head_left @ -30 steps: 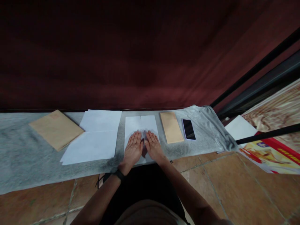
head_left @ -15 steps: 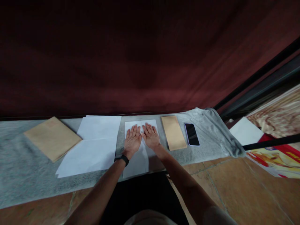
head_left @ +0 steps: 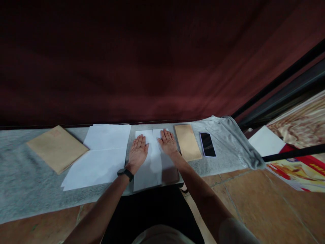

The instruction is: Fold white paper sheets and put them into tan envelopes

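A white sheet of paper (head_left: 149, 166) with a lengthwise crease lies flat in front of me. My left hand (head_left: 138, 153) rests palm down over its left edge, fingers stretched out and holding nothing. On the paper's right part my right hand (head_left: 168, 141) lies flat, its fingers spread a little. Just right of that hand is a brown envelope (head_left: 188, 142). To the left of my left hand sit larger white sheets (head_left: 101, 159) with a fold line across them.
More brown envelopes (head_left: 58, 149) lie at the far left, overlapping the white sheets. A phone (head_left: 208, 144) is right of the single envelope. Grey cloth (head_left: 228, 149) covers the narrow surface. Black bars (head_left: 291, 154) and a red-yellow box (head_left: 302, 171) are at the right.
My hands have moved apart from the middle of the creased paper, the left hand to the left edge and the right hand slightly rightward. Both stay flat.
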The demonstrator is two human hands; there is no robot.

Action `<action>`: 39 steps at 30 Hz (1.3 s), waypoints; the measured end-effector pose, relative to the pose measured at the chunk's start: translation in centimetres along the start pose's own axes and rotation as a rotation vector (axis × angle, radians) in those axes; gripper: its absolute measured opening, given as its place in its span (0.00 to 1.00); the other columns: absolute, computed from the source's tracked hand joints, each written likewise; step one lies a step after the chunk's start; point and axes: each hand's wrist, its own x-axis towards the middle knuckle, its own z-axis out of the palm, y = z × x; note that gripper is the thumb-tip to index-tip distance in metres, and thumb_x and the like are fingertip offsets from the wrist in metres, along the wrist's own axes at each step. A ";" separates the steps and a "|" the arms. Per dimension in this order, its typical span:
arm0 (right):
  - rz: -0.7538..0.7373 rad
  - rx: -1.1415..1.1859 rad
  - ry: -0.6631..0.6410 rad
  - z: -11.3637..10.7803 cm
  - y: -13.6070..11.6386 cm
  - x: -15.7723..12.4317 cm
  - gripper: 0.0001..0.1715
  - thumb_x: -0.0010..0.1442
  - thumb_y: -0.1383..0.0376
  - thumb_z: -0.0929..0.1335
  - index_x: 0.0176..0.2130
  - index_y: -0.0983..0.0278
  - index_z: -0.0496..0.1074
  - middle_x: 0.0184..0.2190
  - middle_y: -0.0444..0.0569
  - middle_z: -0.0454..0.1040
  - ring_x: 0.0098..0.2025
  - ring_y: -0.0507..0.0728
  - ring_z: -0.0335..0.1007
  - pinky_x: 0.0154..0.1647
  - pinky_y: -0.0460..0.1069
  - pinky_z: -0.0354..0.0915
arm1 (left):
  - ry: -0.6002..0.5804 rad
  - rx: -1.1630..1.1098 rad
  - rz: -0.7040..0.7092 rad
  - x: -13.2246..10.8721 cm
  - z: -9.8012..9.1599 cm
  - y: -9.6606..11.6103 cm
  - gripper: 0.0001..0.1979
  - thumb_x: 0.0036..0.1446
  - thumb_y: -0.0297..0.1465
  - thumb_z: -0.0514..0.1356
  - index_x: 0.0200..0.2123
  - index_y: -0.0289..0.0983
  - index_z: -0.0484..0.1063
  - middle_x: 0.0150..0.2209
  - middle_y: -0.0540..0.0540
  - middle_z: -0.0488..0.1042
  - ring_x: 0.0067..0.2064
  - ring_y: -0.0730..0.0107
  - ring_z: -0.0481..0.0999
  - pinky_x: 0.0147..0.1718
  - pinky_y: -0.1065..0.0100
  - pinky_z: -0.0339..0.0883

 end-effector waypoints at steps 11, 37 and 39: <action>-0.149 0.087 0.033 -0.1 -3.8 -11.0 0.33 0.74 0.58 0.58 0.72 0.68 0.51 0.72 0.55 0.54 0.73 0.60 0.49 0.72 0.60 0.49 | -0.042 0.006 0.221 -9.5 -0.7 4.0 0.29 0.68 0.33 0.46 0.69 0.28 0.56 0.70 0.35 0.59 0.72 0.56 0.54 0.69 0.50 0.53; -0.280 0.064 -0.025 -3.3 -2.6 -18.8 0.35 0.72 0.56 0.61 0.71 0.66 0.52 0.71 0.57 0.55 0.72 0.63 0.50 0.73 0.65 0.46 | -0.072 0.032 0.345 -14.6 -2.9 3.2 0.27 0.69 0.38 0.50 0.69 0.39 0.57 0.71 0.43 0.58 0.72 0.58 0.55 0.69 0.50 0.52; -0.335 0.064 -0.054 -3.8 -2.2 -18.8 0.36 0.72 0.54 0.62 0.71 0.66 0.52 0.71 0.56 0.56 0.72 0.63 0.51 0.73 0.66 0.45 | -0.066 0.031 0.341 -14.4 -3.1 3.1 0.27 0.70 0.38 0.49 0.69 0.38 0.57 0.70 0.41 0.59 0.72 0.58 0.56 0.69 0.50 0.51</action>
